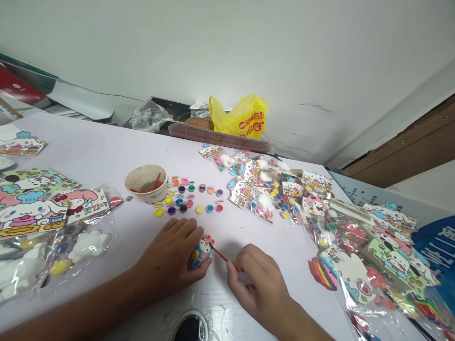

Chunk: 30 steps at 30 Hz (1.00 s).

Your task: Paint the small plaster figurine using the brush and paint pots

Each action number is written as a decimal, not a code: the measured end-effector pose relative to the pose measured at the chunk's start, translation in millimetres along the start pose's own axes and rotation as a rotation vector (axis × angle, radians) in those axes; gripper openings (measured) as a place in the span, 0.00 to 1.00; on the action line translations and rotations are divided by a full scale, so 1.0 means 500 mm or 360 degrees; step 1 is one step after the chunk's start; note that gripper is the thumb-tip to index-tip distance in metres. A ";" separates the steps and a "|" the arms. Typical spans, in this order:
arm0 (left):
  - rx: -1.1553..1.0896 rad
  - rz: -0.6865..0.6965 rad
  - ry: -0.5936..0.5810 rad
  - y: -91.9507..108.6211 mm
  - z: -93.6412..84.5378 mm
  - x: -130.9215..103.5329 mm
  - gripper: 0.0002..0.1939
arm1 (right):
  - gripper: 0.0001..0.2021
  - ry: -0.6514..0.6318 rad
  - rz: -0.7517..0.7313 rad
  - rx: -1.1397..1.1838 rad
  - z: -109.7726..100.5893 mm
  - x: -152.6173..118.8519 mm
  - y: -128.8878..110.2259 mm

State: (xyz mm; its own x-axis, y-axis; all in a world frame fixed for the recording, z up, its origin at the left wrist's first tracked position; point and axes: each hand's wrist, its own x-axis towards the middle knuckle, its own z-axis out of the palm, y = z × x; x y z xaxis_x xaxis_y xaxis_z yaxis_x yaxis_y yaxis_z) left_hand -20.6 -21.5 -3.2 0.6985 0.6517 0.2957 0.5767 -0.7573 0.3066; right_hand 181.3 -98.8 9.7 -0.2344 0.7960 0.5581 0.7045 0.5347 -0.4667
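My left hand (177, 251) is wrapped round a small painted figurine (200, 255), mostly blue with a white face, a red bow-like shape on top and coloured spots. Its left side is hidden by my fingers. In a pinch between thumb and fingers, my right hand (261, 284) holds a thin red paintbrush (221, 254). The dark brush tip reaches the figurine's face near the red part; whether it touches I cannot tell. Beyond my left hand stand several small paint pots (183, 208) with open lids, in rows of various colours.
A paper cup (145, 183) of cloudy liquid, with red sticks in it, stands behind the paint pots. Bagged paint kits lie at left (53, 237) and right (355, 255). A roll of tape (190, 327) is at the front edge. A yellow plastic bag (241, 118) sits by the wall.
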 end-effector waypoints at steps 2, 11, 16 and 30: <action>0.0003 0.0008 0.0009 -0.001 0.000 0.000 0.11 | 0.12 -0.0007 0.0021 0.0015 -0.001 -0.001 0.001; -0.0009 0.0004 0.0032 0.000 0.003 0.002 0.11 | 0.12 -0.0009 0.0109 0.0067 -0.003 -0.003 0.007; 0.0000 0.0021 0.0055 -0.001 0.003 0.001 0.11 | 0.13 -0.0031 0.0117 0.0067 -0.003 -0.006 0.004; -0.0044 -0.0025 0.0026 -0.004 0.001 -0.001 0.12 | 0.12 -0.0056 0.0122 0.0045 -0.008 -0.006 0.007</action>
State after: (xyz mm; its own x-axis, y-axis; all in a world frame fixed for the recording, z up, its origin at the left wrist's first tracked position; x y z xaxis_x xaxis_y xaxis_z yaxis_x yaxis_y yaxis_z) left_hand -21.8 -20.1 -4.5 0.6822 0.6643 0.3054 0.5755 -0.7455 0.3361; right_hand 187.3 -100.6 9.0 -0.2045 0.8440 0.4958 0.7022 0.4794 -0.5265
